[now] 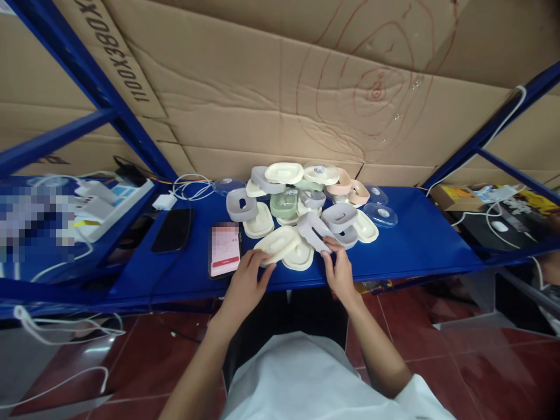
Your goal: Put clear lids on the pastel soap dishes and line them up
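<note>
My left hand [256,271] pinches the near left edge of a cream oval tray [280,244], which is tilted over another cream tray [298,256]. On the right, my right hand [336,265] grips the lower end of a grey-lilac frame [312,229] with a slot in it, held at a slant. Behind both hands lies a heap of oval parts: cream trays, grey rings, a green piece [283,204], peach rings [341,184] and clear lids [380,214]. A grey ring [339,216] sits just behind the right hand.
A phone with a lit pink screen [225,251] lies left of my left hand, beside a dark phone [172,230]. A white charger [165,202] and coiled cable stand behind them. Blue shelf posts [135,137] and cardboard [245,76] bound the blue table [420,239].
</note>
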The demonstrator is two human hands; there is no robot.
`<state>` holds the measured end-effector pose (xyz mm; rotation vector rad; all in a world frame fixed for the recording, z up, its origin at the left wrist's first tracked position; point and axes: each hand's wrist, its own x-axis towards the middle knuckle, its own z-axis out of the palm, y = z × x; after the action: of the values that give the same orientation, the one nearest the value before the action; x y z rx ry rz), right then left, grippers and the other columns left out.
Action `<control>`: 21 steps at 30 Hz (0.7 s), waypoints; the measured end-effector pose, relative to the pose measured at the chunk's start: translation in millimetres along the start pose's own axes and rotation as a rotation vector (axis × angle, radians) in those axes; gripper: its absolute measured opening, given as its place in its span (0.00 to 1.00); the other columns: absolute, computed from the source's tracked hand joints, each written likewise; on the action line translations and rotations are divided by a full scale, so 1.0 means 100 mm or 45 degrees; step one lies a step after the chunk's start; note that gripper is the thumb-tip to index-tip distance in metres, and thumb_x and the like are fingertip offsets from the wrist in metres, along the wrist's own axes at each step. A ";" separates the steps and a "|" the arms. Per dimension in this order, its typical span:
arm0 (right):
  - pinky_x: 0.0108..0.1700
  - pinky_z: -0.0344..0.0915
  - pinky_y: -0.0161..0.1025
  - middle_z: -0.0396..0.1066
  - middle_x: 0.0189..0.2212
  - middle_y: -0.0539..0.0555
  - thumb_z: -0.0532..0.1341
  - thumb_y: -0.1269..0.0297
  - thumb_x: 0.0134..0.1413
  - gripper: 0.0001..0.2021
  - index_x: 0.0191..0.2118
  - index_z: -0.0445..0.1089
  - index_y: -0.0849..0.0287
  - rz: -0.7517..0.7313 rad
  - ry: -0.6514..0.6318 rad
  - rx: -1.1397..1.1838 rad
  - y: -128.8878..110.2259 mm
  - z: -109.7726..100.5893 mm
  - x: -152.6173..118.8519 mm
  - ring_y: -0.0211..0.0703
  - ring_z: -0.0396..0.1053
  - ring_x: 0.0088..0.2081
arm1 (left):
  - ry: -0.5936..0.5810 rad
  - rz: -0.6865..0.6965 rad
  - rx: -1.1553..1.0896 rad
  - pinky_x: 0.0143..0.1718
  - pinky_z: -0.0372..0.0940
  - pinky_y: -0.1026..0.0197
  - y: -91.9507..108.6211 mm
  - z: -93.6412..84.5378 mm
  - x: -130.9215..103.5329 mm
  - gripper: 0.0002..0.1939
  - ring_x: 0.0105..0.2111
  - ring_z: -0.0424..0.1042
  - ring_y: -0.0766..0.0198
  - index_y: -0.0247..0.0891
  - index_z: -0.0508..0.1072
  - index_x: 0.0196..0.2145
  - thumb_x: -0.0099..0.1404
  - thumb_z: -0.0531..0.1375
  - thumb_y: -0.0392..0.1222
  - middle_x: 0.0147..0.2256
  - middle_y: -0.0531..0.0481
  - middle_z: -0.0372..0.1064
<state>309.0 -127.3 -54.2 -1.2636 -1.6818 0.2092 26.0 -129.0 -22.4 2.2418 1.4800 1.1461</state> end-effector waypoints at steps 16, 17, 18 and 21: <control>0.53 0.78 0.48 0.79 0.53 0.58 0.55 0.57 0.78 0.06 0.52 0.65 0.49 0.108 -0.094 0.614 -0.52 -0.16 -0.38 0.49 0.79 0.54 | -0.518 0.138 -0.044 0.54 0.78 0.50 0.10 -0.38 -0.17 0.09 0.55 0.79 0.50 0.47 0.77 0.45 0.71 0.60 0.36 0.53 0.44 0.77; 0.50 0.78 0.46 0.79 0.52 0.58 0.55 0.58 0.78 0.05 0.52 0.64 0.49 0.129 -0.149 0.678 -0.59 -0.14 -0.45 0.49 0.80 0.52 | -0.493 0.140 -0.023 0.55 0.78 0.49 0.08 -0.41 -0.21 0.10 0.56 0.79 0.50 0.47 0.77 0.47 0.72 0.59 0.36 0.54 0.44 0.77; 0.50 0.78 0.46 0.79 0.53 0.58 0.55 0.58 0.78 0.05 0.53 0.64 0.49 0.127 -0.226 0.721 -0.64 -0.12 -0.50 0.49 0.80 0.53 | -0.474 0.148 -0.002 0.56 0.77 0.48 0.06 -0.44 -0.25 0.12 0.57 0.78 0.49 0.48 0.77 0.49 0.72 0.58 0.36 0.55 0.44 0.77; 0.57 0.76 0.50 0.77 0.56 0.60 0.57 0.60 0.77 0.08 0.56 0.63 0.49 0.064 -0.342 0.749 -0.67 -0.02 -0.49 0.52 0.77 0.59 | -0.441 0.175 0.065 0.57 0.78 0.47 0.03 -0.53 -0.38 0.17 0.59 0.77 0.49 0.50 0.76 0.53 0.72 0.57 0.35 0.56 0.45 0.77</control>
<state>266.7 -197.4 -39.3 -0.8552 -1.6371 0.8690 -16.1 -174.6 -3.1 2.4542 1.2463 0.7092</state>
